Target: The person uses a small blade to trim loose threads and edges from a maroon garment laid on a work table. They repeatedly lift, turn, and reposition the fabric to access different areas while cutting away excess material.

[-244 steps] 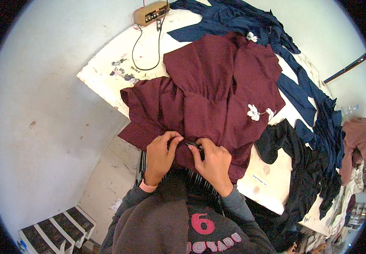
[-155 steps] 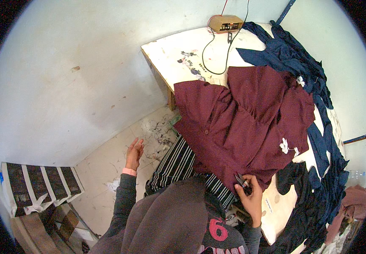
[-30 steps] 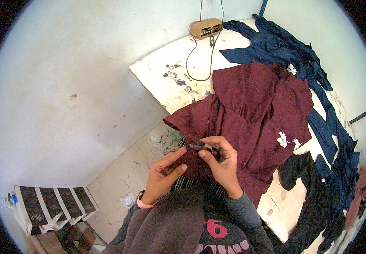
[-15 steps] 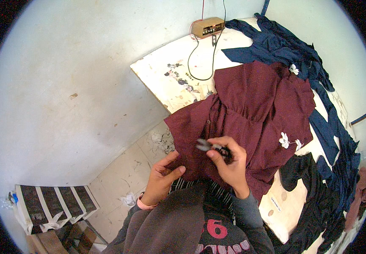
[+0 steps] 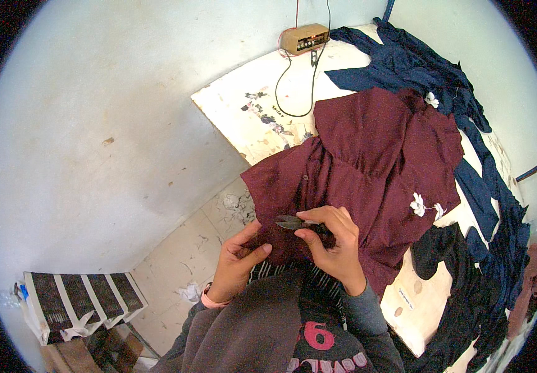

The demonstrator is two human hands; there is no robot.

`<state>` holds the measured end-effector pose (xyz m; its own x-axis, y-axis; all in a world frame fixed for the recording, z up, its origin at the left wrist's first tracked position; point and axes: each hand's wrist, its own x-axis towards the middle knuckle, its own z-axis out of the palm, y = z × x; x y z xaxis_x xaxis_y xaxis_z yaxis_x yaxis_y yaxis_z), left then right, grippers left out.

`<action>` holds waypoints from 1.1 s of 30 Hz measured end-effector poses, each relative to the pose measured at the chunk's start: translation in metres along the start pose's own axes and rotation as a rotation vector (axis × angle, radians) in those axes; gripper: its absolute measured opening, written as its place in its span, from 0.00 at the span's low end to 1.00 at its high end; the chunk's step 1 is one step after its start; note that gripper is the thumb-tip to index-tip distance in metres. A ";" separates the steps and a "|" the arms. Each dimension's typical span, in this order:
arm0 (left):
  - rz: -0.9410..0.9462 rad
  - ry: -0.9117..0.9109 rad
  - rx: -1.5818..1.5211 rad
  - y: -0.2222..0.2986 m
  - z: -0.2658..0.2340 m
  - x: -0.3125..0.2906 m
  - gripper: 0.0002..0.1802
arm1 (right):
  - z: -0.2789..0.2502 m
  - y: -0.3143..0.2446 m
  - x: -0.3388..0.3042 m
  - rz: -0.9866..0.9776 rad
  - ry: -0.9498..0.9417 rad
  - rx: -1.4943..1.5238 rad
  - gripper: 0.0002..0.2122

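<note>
A maroon garment (image 5: pixel 368 140) with a gathered seam and a small button lies over the table's edge and hangs down toward my lap. My left hand (image 5: pixel 237 266) grips its near left edge between thumb and fingers. In my right hand (image 5: pixel 338 245) is a pair of thread snips (image 5: pixel 289 222), held above the cloth with the blades pointing left toward my left hand. The blades look nearly together and seem apart from the fabric. White fabric flowers (image 5: pixel 417 204) rest on the garment's right side.
A pale table (image 5: pixel 228 102) stands against the wall. On it are a brown box with electronics (image 5: pixel 305 40), a looped black cable (image 5: pixel 277 93), navy cloth (image 5: pixel 417 65) and black cloth (image 5: pixel 461 298). A striped black-and-white container (image 5: pixel 85 304) stands lower left. Thread scraps (image 5: pixel 234 205) litter the floor.
My right hand has turned the snips slightly, and their blades have shifted left and a little down. My left hand and the maroon garment have hardly moved.
</note>
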<state>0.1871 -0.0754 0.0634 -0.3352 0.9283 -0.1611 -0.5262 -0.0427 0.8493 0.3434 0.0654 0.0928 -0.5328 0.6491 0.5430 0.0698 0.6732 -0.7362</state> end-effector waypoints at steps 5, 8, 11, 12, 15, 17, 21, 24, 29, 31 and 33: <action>0.093 0.000 0.235 -0.012 -0.012 0.000 0.24 | 0.006 -0.005 0.012 -0.083 -0.058 -0.085 0.11; 0.144 -0.010 0.247 -0.014 -0.012 0.001 0.24 | 0.006 -0.003 0.012 -0.103 -0.038 -0.117 0.11; 0.152 -0.016 0.218 -0.014 -0.011 0.001 0.25 | 0.004 -0.010 0.012 -0.035 -0.030 -0.066 0.10; 0.149 -0.019 0.214 -0.013 -0.011 0.000 0.25 | 0.003 -0.013 0.012 0.001 -0.035 -0.037 0.09; 0.256 -0.034 0.233 -0.017 -0.008 -0.001 0.25 | 0.009 -0.009 0.008 -0.055 -0.079 -0.112 0.09; 0.237 -0.023 0.243 -0.015 -0.007 0.000 0.25 | 0.009 -0.006 0.008 -0.067 -0.033 -0.118 0.10; 0.258 -0.022 0.334 -0.010 -0.004 0.002 0.24 | 0.008 -0.012 0.007 -0.030 0.009 -0.066 0.15; 0.273 -0.032 0.461 -0.010 -0.006 0.000 0.23 | 0.015 -0.023 0.014 0.045 -0.046 0.034 0.17; 0.345 -0.050 0.691 -0.013 -0.004 0.000 0.25 | 0.031 0.001 0.016 -0.042 -0.128 0.158 0.10; 0.265 -0.027 0.684 -0.013 -0.005 -0.001 0.26 | 0.032 0.004 0.022 0.187 0.060 0.402 0.06; 0.195 0.000 0.684 -0.009 -0.003 -0.003 0.26 | 0.023 0.006 0.025 0.328 0.214 0.468 0.02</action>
<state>0.1906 -0.0790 0.0552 -0.3734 0.9273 0.0260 0.1518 0.0335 0.9878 0.3110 0.0778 0.0923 -0.3618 0.8856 0.2911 -0.2018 0.2305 -0.9519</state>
